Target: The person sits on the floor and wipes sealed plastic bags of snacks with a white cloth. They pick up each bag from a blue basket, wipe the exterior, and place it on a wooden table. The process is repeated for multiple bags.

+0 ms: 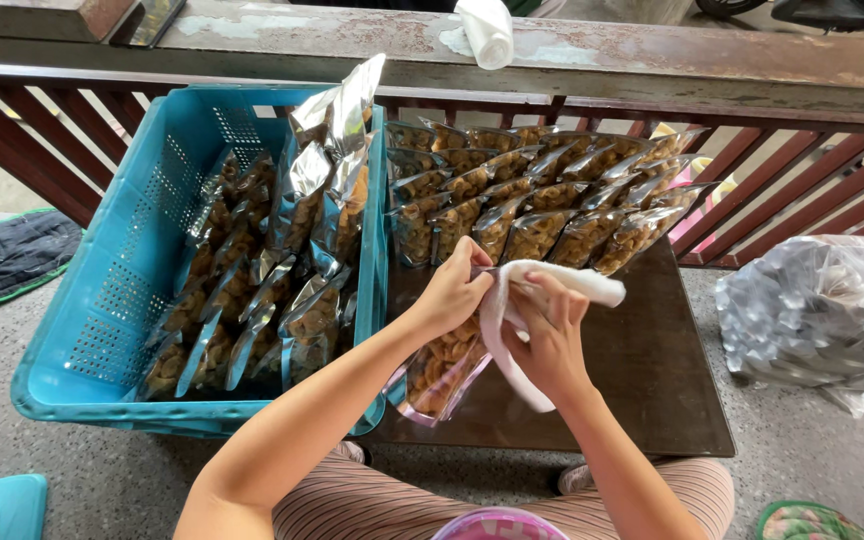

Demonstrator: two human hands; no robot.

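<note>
The left hand (452,292) is pinching the top of 1 snack bag (442,370) over the counter (652,380), while the right hand (550,340) is clamping 1 white cloth (512,300) against it. Beyond both hands, rows of bags (542,195) are overlapping, too many to count; left, 1 blue crate (112,300) is hiding more.

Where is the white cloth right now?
The white cloth is in the middle of the head view, gripped by the right hand and touched by the left hand, over a snack pouch on the dark table.
</note>
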